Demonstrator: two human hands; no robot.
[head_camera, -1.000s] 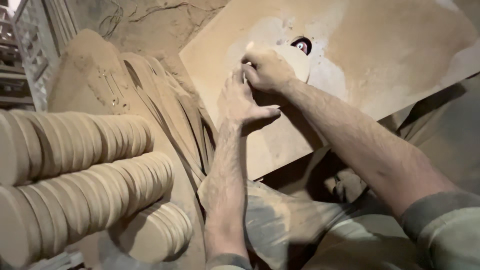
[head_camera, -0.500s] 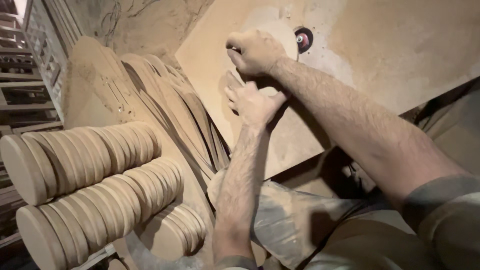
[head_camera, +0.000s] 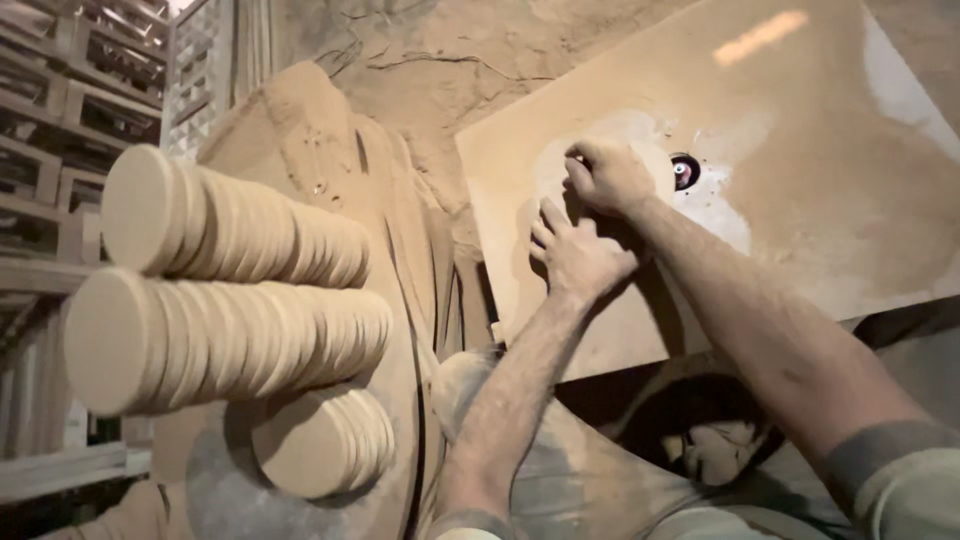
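Both hands (head_camera: 590, 215) press pale round disc (head_camera: 545, 190), mostly hidden, beside cutter (head_camera: 684, 171).

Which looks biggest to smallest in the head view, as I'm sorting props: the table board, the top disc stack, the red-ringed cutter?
1. Table board
2. Top disc stack, though nearness to the camera enlarges it
3. Red-ringed cutter, smallest

The right hand (head_camera: 612, 178) and left hand (head_camera: 578, 255) hide most of the wooden disc (head_camera: 650, 165); the worktop (head_camera: 800, 230) runs off the edge.
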